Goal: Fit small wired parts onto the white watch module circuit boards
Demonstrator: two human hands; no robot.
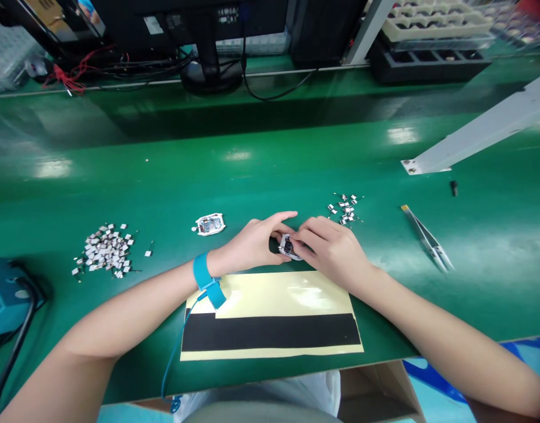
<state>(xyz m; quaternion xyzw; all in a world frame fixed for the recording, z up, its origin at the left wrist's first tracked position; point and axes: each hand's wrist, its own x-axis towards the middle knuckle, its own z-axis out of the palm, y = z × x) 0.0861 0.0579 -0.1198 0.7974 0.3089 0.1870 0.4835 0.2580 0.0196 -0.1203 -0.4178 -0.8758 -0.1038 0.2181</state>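
Between my two hands is a small watch-like case (pixel 287 247) with a pale frame and a dark inside. My left hand (pixel 256 242) grips it from the left, thumb stretched out above it. From the right, my right hand (pixel 329 244) has its fingers pinched together at the case; whether they hold a small part there is hidden. A similar open case with a circuit board inside (pixel 210 224) lies on the green bench to the left of my left hand. Just beyond my right hand is a small pile of tiny silver parts with thin leads (pixel 346 209).
Tweezers (pixel 427 239) lie at right, near a slanted metal post (pixel 472 132). A larger heap of small silver parts (pixel 106 251) is at left. A yellow-and-black sheet (pixel 270 332) lies before me. A blue wrist strap (pixel 203 273) trails a cord. A monitor stand (pixel 210 70) is behind.
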